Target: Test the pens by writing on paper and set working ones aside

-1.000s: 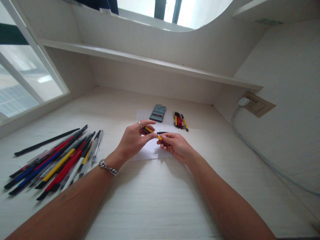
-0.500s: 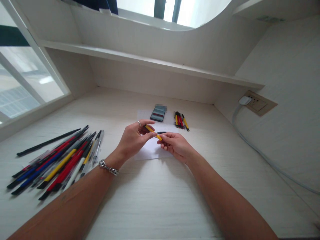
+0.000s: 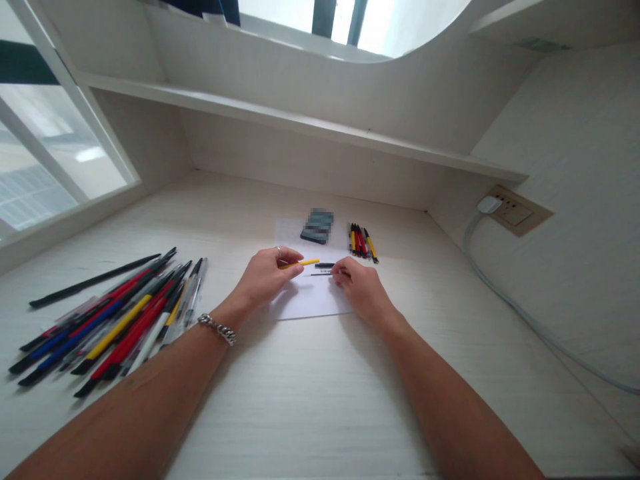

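My left hand (image 3: 267, 275) rests just above a white paper sheet (image 3: 310, 300), its fingers closed on a slim yellow pen barrel (image 3: 303, 263) that points right. My right hand (image 3: 359, 285) is at the sheet's right side, fingertips down beside a thin dark rod (image 3: 320, 274), possibly a refill. Whether those fingers grip the rod is hidden. A short black pen part (image 3: 324, 265) lies on the paper just above the rod, between my hands.
A loose pile of pens (image 3: 115, 320) lies left of my left forearm. Beyond the paper are a blurred phone (image 3: 317, 227) and a small row of yellow, red and black pens (image 3: 363, 243). A shelf (image 3: 300, 127) overhangs the desk, and a plugged-in wall socket (image 3: 515, 213) sits right.
My hands have dropped toward the paper and moved apart. The black part has left my right hand and now lies on the sheet, and the yellow barrel stays in my left hand.
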Motion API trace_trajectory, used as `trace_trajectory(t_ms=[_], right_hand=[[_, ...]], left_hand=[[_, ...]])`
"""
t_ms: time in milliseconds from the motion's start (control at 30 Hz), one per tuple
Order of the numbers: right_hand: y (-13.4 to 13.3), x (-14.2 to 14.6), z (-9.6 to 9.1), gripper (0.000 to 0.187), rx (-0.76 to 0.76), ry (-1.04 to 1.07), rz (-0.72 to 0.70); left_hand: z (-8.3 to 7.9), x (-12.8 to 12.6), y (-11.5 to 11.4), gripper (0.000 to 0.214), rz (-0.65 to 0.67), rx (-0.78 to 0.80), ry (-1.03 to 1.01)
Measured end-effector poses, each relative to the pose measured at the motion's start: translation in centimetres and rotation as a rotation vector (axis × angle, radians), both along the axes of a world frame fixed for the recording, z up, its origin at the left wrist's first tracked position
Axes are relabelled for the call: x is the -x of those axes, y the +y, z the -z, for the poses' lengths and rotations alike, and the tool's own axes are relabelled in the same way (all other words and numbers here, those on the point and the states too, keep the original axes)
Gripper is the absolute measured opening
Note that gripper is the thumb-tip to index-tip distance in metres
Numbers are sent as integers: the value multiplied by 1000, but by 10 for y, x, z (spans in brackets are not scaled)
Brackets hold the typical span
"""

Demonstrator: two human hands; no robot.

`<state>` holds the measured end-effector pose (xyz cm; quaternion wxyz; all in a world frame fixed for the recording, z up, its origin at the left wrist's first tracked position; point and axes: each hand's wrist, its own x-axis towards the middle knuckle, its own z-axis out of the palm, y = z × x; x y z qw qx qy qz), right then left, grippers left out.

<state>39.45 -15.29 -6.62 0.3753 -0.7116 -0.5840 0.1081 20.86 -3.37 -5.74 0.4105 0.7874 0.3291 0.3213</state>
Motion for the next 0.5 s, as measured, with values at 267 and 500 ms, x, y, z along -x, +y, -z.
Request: trace_trajectory(t_ms=[267, 500], right_hand=[[7, 10, 2, 20, -5, -194, -75], [10, 11, 6, 11, 20, -269, -48]], left_hand=[[0, -1, -2, 19, 37, -3, 20], [1, -1, -3, 18, 49, -26, 27]])
